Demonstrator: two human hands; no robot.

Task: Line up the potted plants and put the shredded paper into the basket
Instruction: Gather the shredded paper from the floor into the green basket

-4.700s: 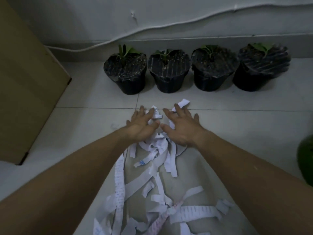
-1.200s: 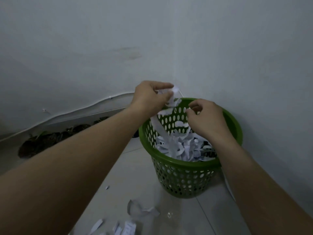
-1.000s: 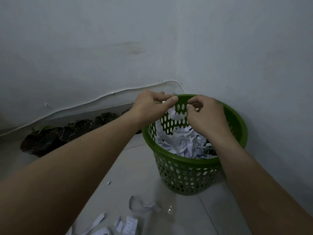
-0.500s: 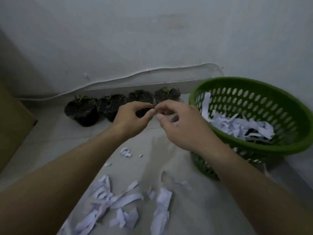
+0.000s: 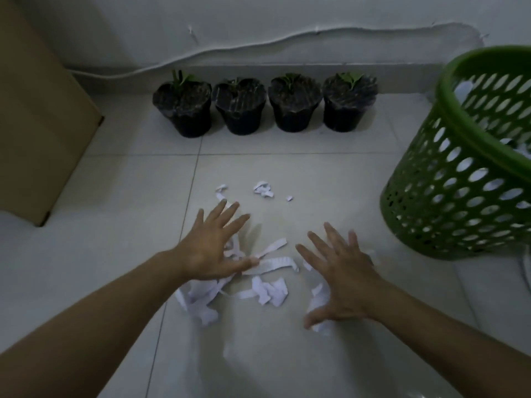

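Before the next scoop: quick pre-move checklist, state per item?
1. Left hand free, fingers spread: ok.
2. Right hand free, fingers spread: ok.
3. Both hands over the shredded paper on the floor: ok.
4. Floor cleared of paper: not ok, small scraps also lie farther out.
5. Basket upright, within view at right: ok.
6. Potted plants lined up along the wall: ok.

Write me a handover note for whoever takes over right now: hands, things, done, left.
Left hand: open, spread over the paper strips on the floor.
Right hand: open, spread over the strips, holding nothing.
Four pots stand in a row by the wall: done.
Basket, at right, already holds some paper.
Left: gather the floor strips, plus small bits farther out, into the basket.
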